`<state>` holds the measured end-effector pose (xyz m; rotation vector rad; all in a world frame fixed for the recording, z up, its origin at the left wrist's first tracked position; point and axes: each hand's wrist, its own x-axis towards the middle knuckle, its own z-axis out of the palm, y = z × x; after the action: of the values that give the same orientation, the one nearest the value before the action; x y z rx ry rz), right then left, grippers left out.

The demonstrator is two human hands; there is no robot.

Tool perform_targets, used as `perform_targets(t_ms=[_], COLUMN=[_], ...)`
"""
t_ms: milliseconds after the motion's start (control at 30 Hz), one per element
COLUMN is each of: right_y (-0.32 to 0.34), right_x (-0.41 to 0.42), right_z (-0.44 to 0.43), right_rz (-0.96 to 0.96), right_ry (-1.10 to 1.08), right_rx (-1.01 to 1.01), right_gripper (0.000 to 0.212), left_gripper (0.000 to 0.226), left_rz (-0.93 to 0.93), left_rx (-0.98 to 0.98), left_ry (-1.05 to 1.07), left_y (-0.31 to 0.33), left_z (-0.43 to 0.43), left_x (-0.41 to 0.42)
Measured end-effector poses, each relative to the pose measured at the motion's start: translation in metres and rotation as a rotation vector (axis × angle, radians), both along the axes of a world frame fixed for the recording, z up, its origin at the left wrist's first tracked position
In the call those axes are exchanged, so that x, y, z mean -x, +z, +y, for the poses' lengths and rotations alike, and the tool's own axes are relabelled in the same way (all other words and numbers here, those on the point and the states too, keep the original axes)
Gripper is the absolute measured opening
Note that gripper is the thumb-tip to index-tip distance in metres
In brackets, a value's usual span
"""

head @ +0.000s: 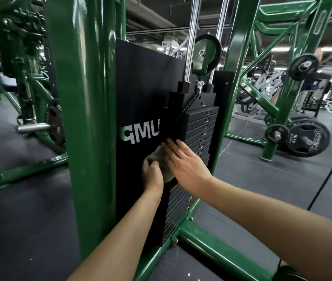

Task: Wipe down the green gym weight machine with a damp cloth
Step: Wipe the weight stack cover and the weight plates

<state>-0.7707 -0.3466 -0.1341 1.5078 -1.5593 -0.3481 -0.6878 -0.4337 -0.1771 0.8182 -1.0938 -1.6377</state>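
My left hand (152, 173) grips the soft, crumpled cloth (162, 159); right hand (183, 161), fingers flat, presses it on the ribbed black weight stack (197, 126) at 12 o'clock.

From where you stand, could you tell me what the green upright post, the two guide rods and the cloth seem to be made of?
Green upright post: probably steel tube under glossy paint; long highlights streak its rounded face.
Guide rods: polished, chrome-looking metal with mirror-like reflections.
Cloth: soft, pale, fuzzy fabric, perhaps terry or microfibre, bunched between the left hand and right hand; dampness cannot be judged.
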Motion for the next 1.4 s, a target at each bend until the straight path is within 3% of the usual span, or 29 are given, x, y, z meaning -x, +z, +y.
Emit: perform_targets(t_ms=[267, 467, 633, 867, 967, 1067, 1167, 1267, 1400], right_y=[0.079, 0.030, 0.050, 0.128, 0.120, 0.072, 0.040, 0.056, 0.101], right_x=[-0.006, -0.003, -0.002, -0.011, -0.008, -0.008, -0.002, 0.002, 0.003], right_z=[-0.011, -0.005, -0.004, -0.034, -0.035, -0.024, -0.004, 0.003, -0.015], right_rz=[0.200, 0.192, 0.239, 0.219, 0.160, 0.123, 0.147, 0.219, 0.160], right_ry=[-0.061, -0.055, -0.098, -0.140, -0.093, -0.091, -0.026, -0.056, -0.060], right_rx=[0.081, -0.100, -0.142, 0.099, 0.167, 0.028, -0.135, -0.135, 0.047], right_gripper=[0.051, 0.054, 0.065, 0.054, 0.054, 0.066, 0.063, 0.064, 0.066], left_gripper=[0.019, 0.023, 0.028, 0.035, 0.033, 0.034, 0.033, 0.031, 0.026], left_rz=[-0.303, -0.117, -0.072, 0.079, 0.026, 0.021, 0.013, 0.002, -0.004], left_rx=[0.268, 0.235, 0.315, 0.301, 0.367, 0.379, 0.349, 0.352, 0.369], left_ry=[0.178, 0.359, 0.458, 0.443, 0.446, 0.466, 0.478, 0.511, 0.536], left_y=[0.008, 0.034, 0.054, 0.075, 0.082, 0.083, 0.084, 0.080, 0.075], left_z=[-0.014, -0.034, -0.026, -0.023, -0.022, -0.029, -0.030, -0.030, -0.030], left_x=[0.014, 0.015, 0.010, 0.014, 0.014, 0.011, 0.006, 0.007, 0.010])
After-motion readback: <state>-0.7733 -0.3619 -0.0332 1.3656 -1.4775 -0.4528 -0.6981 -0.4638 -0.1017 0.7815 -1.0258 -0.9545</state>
